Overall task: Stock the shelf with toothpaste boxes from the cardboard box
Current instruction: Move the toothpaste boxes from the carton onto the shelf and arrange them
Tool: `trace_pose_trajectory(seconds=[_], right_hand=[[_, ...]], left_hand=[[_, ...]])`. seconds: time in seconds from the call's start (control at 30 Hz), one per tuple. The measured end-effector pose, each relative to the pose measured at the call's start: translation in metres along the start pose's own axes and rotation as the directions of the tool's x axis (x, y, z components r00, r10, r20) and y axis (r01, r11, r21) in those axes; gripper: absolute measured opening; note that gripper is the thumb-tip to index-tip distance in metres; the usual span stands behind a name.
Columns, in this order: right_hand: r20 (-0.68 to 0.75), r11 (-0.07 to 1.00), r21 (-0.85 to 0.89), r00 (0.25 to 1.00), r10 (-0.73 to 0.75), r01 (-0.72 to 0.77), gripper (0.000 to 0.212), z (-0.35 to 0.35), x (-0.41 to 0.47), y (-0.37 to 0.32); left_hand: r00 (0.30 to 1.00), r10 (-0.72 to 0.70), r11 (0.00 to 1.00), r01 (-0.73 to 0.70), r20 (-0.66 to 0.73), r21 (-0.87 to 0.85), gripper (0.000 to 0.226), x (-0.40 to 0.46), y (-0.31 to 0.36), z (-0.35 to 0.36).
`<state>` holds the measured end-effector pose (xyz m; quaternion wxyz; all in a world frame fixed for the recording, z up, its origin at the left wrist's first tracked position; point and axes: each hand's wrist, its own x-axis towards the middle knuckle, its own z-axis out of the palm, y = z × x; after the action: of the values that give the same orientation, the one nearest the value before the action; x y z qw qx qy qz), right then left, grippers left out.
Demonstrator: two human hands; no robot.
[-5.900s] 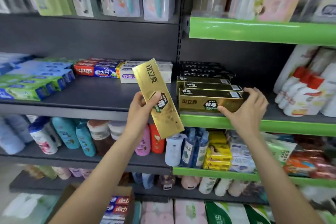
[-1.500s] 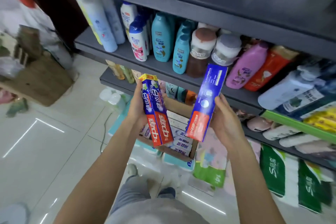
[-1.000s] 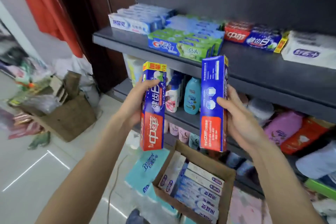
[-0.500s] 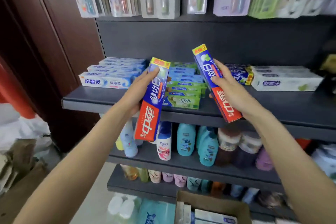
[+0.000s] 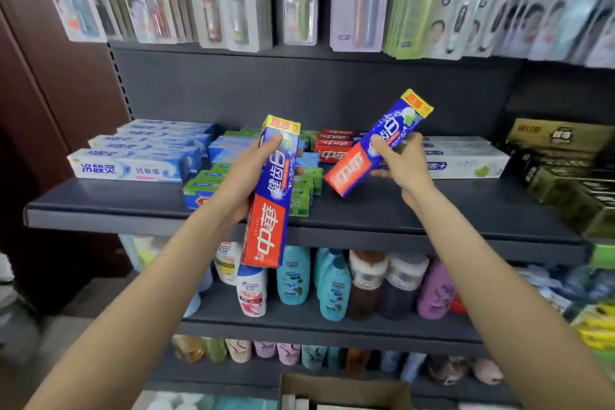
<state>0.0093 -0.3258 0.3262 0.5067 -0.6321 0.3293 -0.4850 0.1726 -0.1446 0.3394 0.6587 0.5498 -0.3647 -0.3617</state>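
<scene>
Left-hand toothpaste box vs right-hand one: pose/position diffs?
The left-hand box stands nearly upright, its red end hanging below the shelf edge; the right-hand box tilts diagonally, its red end low over the shelf top. The left hand wraps its box at the middle; the right hand pinches its box there. Same red-and-blue design, yellow end up.

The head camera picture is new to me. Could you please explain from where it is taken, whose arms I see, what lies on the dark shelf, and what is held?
No machine is here. A person wears a camera on the head, looking forward and down, so both arms are that person's own. The left hand grips one red and blue toothpaste box nearly upright in front of the dark shelf. The right hand holds a second matching box, tilted, above the shelf. On the shelf lie stacks of toothpaste: white and blue boxes, green boxes, red boxes and white boxes. The cardboard box sits at the bottom edge.
</scene>
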Motion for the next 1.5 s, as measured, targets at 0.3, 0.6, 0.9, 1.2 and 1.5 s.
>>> trace_pose_trajectory(seconds=[0.3, 0.6, 0.9, 1.2, 1.5], right_hand=[[-0.173, 0.974, -0.223, 0.982, -0.073, 0.033, 0.065, -0.031, 0.025, 0.017], [-0.091, 0.411, -0.911, 0.987, -0.132, -0.029, 0.090, -0.039, 0.062, 0.016], [0.174, 0.045, -0.983, 0.982, -0.075, 0.177, 0.061, -0.079, 0.062, 0.029], [0.260, 0.134, -0.957, 0.966, 0.005, 0.257, 0.051, -0.079, 0.075, 0.026], [0.236, 0.960, -0.231, 0.967, -0.100, 0.156, 0.044, -0.068, 0.008, -0.001]], left_hand=[[0.998, 0.063, 0.998, -0.063, -0.027, 0.016, 0.042, 0.016, 0.002, 0.009], [0.999, 0.000, 0.996, -0.003, -0.040, -0.087, 0.034, 0.037, 0.012, 0.036], [0.995, 0.075, 0.995, -0.071, 0.063, -0.072, 0.026, 0.077, 0.022, 0.107], [0.990, 0.031, 0.998, -0.025, 0.134, -0.051, 0.030, 0.091, 0.002, 0.123], [0.998, 0.057, 0.929, -0.056, -0.008, -0.366, 0.025, 0.107, -0.014, 0.131]])
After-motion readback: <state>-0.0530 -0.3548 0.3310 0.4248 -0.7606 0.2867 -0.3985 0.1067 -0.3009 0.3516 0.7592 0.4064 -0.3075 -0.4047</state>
